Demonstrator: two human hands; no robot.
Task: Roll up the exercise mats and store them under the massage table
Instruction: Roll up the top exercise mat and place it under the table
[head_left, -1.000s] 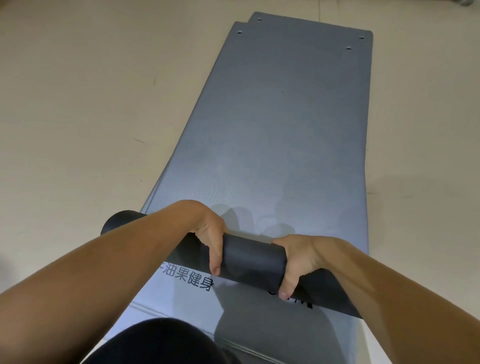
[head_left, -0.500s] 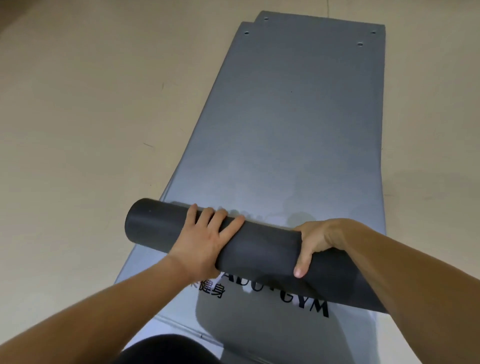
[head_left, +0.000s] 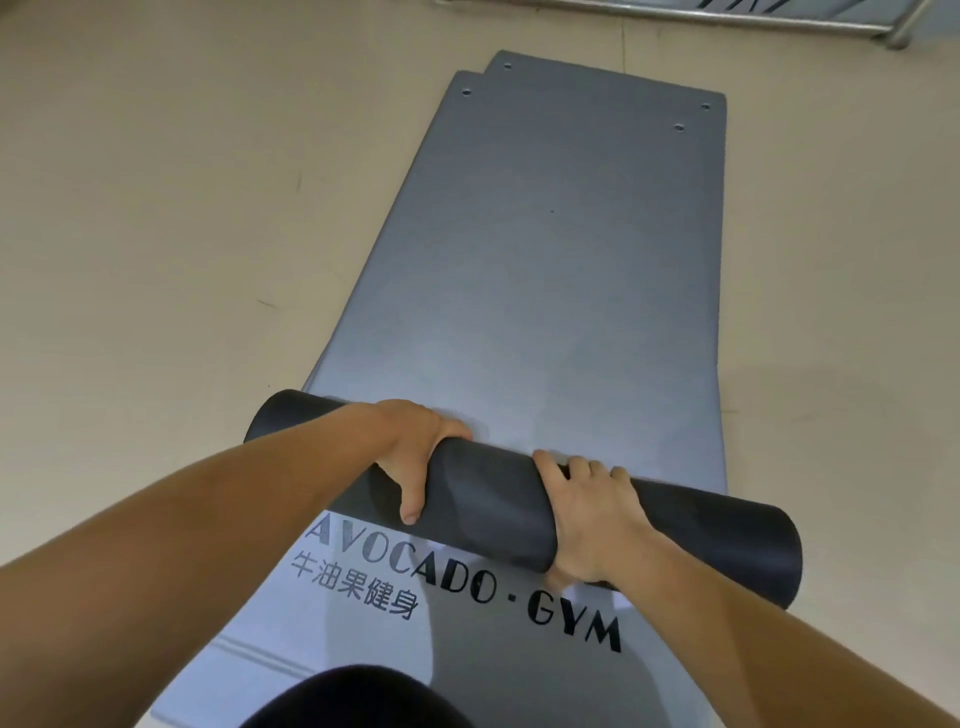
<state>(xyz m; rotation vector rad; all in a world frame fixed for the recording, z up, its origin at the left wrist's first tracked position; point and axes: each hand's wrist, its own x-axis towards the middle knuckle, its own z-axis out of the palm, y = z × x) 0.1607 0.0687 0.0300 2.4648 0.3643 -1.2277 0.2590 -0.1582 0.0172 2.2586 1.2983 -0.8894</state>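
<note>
Low in the frame, the dark roll lies across the grey mat, both ends jutting past its long edges. The left hand clamps it, thumb on the near side. The right hand hooks its fingers over the crest. Flat mat stretches ahead, with bare floor either side.

Both bare forearms extend forward from the lower corners and converge on the rolled mat. Left grip: wrist flexed, fingers hooked over the far side, thumb pointing down the near side. Right grip: palm laid on top, fingers draped over the crest, thumb tucked beneath the near side.
</note>
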